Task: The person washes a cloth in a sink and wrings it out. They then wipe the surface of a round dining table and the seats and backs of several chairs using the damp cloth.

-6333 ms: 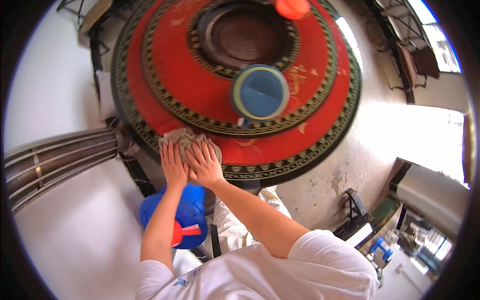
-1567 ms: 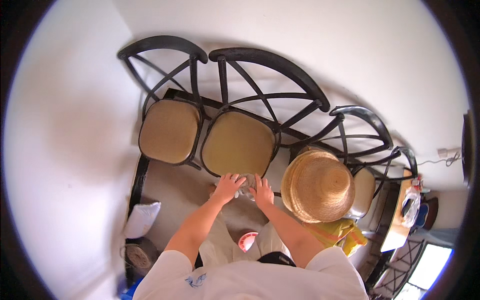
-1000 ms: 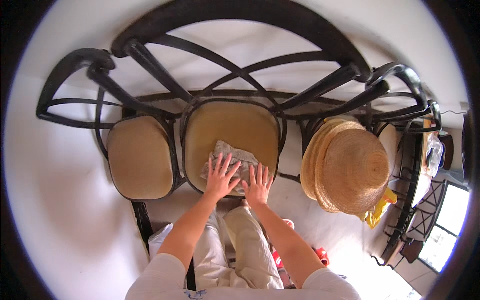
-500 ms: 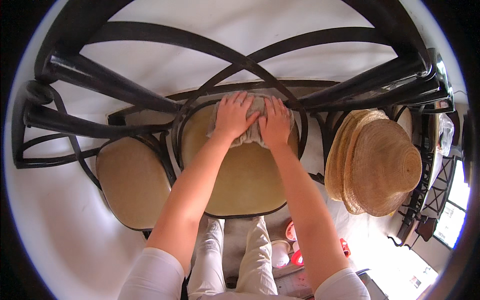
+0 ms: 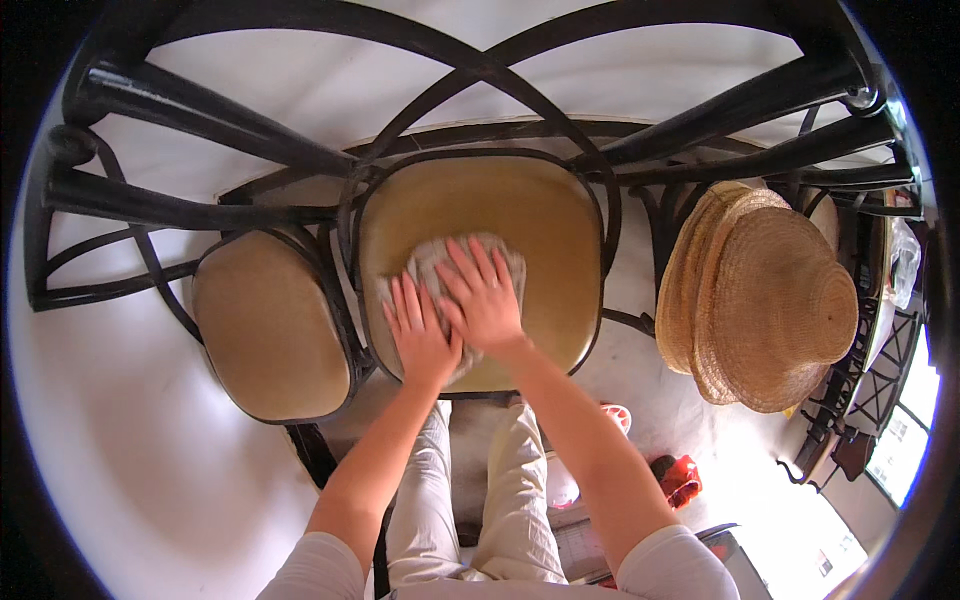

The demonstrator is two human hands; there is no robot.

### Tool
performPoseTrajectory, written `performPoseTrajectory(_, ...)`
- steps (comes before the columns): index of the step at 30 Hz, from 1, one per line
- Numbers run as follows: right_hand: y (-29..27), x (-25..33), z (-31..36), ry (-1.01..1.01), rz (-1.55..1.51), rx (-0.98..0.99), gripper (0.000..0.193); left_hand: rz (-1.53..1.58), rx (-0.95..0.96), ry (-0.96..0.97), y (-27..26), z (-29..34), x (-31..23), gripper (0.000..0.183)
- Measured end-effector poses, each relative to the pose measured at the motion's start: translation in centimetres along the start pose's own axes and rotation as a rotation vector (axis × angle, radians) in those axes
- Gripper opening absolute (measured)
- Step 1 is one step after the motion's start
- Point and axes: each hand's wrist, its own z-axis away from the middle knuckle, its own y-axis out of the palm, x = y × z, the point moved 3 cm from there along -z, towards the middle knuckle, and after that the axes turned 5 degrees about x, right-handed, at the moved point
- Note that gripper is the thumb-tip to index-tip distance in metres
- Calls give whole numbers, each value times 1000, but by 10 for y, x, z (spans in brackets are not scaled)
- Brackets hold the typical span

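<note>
In front of me stands a black-framed chair with a tan padded seat (image 5: 545, 230). A greyish-beige cloth (image 5: 508, 262) lies bunched on the left middle part of that seat. My left hand (image 5: 422, 335) presses down flat on the cloth's left side, fingers stretched forward and slightly spread. Beside it, touching or nearly touching, my right hand (image 5: 485, 305) lies flat on the cloth with its fingers pointing up and to the left. Both palms hide much of the cloth.
Another chair with a tan seat (image 5: 270, 330) stands to the left. Stacked woven straw hats (image 5: 770, 300) sit on the right. The chair's curved black backrest bars (image 5: 485, 68) cross at the far side, before a white wall. Red items (image 5: 682, 482) lie on the floor.
Both hands and the cloth have moved from the seat's far edge toward me and to the left. The hands have drawn closer together, and the view has shifted slightly.
</note>
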Motion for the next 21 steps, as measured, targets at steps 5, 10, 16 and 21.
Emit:
performPoseTrajectory(5,-3,-16,117,130,46,77,52,44,190,282,20,74,-18,74)
performPoseTrajectory(10,-32,-76,32,184,180,-139,49,-23,154,338,5,-48,-49,73)
performPoseTrajectory(16,-60,-144,-47,281,134,-262,46,-22,-119,314,12,-164,-97,66)
performPoseTrajectory(21,-49,-118,17,379,177,-377,52,-3,37,543,15,-142,-107,62)
